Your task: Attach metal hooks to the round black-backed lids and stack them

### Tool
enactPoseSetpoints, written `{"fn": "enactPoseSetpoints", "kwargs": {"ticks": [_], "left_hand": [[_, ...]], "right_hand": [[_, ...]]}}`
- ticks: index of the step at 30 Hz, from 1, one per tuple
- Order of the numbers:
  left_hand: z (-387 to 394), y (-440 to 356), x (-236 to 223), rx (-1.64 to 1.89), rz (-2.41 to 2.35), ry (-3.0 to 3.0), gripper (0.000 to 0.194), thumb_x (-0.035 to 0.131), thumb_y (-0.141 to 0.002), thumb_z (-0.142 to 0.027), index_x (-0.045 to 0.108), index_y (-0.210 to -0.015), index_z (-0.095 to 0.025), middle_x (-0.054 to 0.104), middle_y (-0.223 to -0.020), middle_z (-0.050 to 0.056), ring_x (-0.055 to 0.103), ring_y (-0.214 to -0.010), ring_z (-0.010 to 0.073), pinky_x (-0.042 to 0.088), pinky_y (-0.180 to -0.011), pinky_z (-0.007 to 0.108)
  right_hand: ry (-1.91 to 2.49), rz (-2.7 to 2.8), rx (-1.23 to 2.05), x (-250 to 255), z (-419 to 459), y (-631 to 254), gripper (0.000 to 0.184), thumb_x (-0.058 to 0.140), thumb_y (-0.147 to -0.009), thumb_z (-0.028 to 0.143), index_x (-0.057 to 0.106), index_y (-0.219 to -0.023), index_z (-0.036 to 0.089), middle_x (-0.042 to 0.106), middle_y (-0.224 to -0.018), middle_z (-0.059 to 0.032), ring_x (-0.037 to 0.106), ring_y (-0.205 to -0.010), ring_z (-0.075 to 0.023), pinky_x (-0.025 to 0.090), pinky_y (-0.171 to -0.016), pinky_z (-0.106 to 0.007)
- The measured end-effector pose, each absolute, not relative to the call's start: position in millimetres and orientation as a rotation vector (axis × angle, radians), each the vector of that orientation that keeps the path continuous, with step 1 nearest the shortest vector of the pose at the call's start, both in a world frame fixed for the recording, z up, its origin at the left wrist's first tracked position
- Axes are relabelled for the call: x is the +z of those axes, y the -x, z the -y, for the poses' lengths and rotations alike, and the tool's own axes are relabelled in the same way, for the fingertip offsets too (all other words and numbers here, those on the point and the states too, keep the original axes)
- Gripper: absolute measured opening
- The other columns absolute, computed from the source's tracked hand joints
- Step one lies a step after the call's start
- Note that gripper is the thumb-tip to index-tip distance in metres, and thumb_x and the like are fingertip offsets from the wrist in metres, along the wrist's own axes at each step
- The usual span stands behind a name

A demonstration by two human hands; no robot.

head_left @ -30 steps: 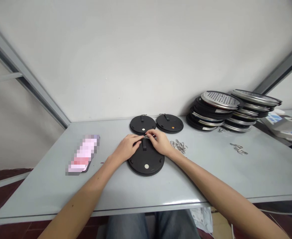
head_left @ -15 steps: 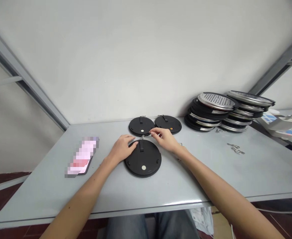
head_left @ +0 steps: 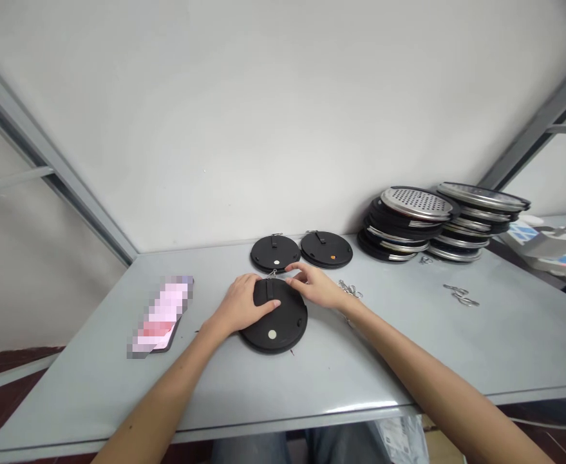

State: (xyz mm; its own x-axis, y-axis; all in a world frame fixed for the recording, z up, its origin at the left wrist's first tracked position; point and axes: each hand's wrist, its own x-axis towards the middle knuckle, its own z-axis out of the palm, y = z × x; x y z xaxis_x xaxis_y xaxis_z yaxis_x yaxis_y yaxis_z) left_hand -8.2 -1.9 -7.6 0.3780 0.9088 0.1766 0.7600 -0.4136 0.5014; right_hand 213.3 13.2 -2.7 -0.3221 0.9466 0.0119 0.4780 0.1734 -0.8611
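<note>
A flat black round disc (head_left: pixel 285 322) lies on the table, with a strap tab, a pale round sticker and a small metal clip (head_left: pixel 272 274) at its far edge. My left hand (head_left: pixel 244 304) grips the disc's left side, its thumb across the top and its fingers at the far left edge. Over the disc's far right edge is my right hand (head_left: pixel 314 285), thumb and index finger apart with a gap between them; the thumb seems to touch the rim. Several metal clips (head_left: pixel 351 290) lie beside my right wrist, partly hidden by it.
Two similar black discs, one left (head_left: pixel 266 251) and one right (head_left: pixel 319 248), lie near the wall. Stacks of black-and-silver discs (head_left: pixel 408 222) stand at the back right. More loose clips (head_left: pixel 461 295) lie on the right, and a phone (head_left: pixel 167 316) on the left.
My left hand has moved its thumb farther onto the disc, which has shifted slightly left. My right hand's thumb and index finger have parted and come nearer the disc's edge.
</note>
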Motion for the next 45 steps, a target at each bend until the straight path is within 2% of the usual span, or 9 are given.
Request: {"fn": "enactPoseSetpoints", "kwargs": {"ticks": [6,9,14,19,23,29,37,42,45], "left_hand": [[2.3,5.2,-2.9,0.753,-1.509,-2.039,0.054,0.068,-0.071,-0.053,0.050,-0.111,-0.022,0.061,-0.112,0.008,0.058,-0.106,0.0272,0.047,-0.088,0.040],[3.4,3.7,2.0,0.903,-1.507,-2.008,0.058,0.075,-0.065,-0.049,0.047,-0.109,-0.023,0.061,-0.110,0.005,0.059,-0.102,0.0248,0.048,-0.085,0.037],[4.9,4.3,8.0,1.206,-1.458,-2.019,0.065,0.079,-0.063,-0.041,0.045,-0.115,-0.024,0.059,-0.115,0.005,0.058,-0.107,0.0238,0.047,-0.092,0.038],[0.5,10.2,11.4,1.424,-1.423,-1.941,0.066,0.079,-0.064,-0.036,0.047,-0.120,-0.024,0.057,-0.119,0.006,0.056,-0.113,0.0241,0.044,-0.098,0.039],[-8.9,19.6,12.0,1.344,-1.289,-1.566,0.074,0.075,-0.071,-0.040,0.039,-0.133,-0.024,0.058,-0.122,0.010,0.061,-0.107,0.0230,0.049,-0.093,0.038],[-14.9,24.0,8.9,1.013,-1.023,-1.294,0.055,0.067,-0.080,-0.041,0.050,-0.129,-0.021,0.061,-0.124,0.012,0.060,-0.110,0.0254,0.052,-0.089,0.037],[-16.9,11.3,-7.1,1.147,-1.252,-1.375,0.054,0.068,-0.076,-0.036,0.048,-0.124,-0.019,0.061,-0.116,0.012,0.065,-0.077,0.0151,0.053,-0.066,0.029],[-17.6,9.8,-14.6,1.292,-1.388,-1.592,0.030,0.062,-0.074,-0.026,0.057,-0.103,-0.017,0.061,-0.086,0.003,0.056,-0.059,0.0080,0.047,-0.057,0.022],[-17.2,9.7,-14.4,1.285,-1.359,-1.604,0.030,0.061,-0.074,-0.026,0.057,-0.103,-0.017,0.061,-0.082,0.002,0.055,-0.057,0.0080,0.045,-0.056,0.021]], "right_hand": [[1.322,1.453,1.373,6.1,-7.3,-204.7,0.030,0.063,-0.080,0.039,0.058,-0.102,0.019,0.063,-0.098,-0.0048,0.058,-0.083,-0.0144,0.045,-0.067,-0.025],[1.219,1.266,1.512,12.6,-6.3,-204.9,0.031,0.063,-0.079,0.040,0.057,-0.104,0.022,0.062,-0.107,-0.0040,0.060,-0.080,-0.0135,0.046,-0.062,-0.024],[1.173,1.259,1.548,14.6,-9.3,-210.1,0.036,0.062,-0.081,0.042,0.057,-0.111,0.022,0.065,-0.101,-0.0059,0.063,-0.079,-0.0159,0.051,-0.065,-0.027],[1.023,1.675,1.491,9.8,-11.1,-215.8,0.033,0.066,-0.078,0.045,0.066,-0.094,0.016,0.068,-0.085,-0.0047,0.063,-0.080,-0.0163,0.051,-0.075,-0.030],[0.964,1.569,1.500,7.1,-13.1,-218.2,0.032,0.068,-0.077,0.045,0.067,-0.087,0.014,0.069,-0.086,-0.0051,0.064,-0.080,-0.0156,0.051,-0.074,-0.030],[1.035,1.183,1.579,0.2,-21.6,-219.5,0.032,0.070,-0.076,0.046,0.069,-0.080,0.014,0.070,-0.083,-0.0068,0.064,-0.072,-0.0139,0.053,-0.071,-0.027],[1.149,0.808,1.495,-2.9,-33.5,-223.7,0.025,0.071,-0.076,0.039,0.067,-0.083,0.016,0.070,-0.083,-0.0075,0.063,-0.064,-0.0119,0.053,-0.056,-0.022],[1.168,0.706,1.406,-7.0,-37.6,-228.0,0.024,0.074,-0.074,0.038,0.061,-0.075,0.018,0.065,-0.070,-0.0050,0.061,-0.060,-0.0126,0.054,-0.055,-0.024],[1.138,0.677,1.416,-9.6,-41.2,-228.5,0.024,0.073,-0.074,0.037,0.060,-0.073,0.018,0.065,-0.071,-0.0045,0.060,-0.059,-0.0115,0.054,-0.057,-0.024]]}}
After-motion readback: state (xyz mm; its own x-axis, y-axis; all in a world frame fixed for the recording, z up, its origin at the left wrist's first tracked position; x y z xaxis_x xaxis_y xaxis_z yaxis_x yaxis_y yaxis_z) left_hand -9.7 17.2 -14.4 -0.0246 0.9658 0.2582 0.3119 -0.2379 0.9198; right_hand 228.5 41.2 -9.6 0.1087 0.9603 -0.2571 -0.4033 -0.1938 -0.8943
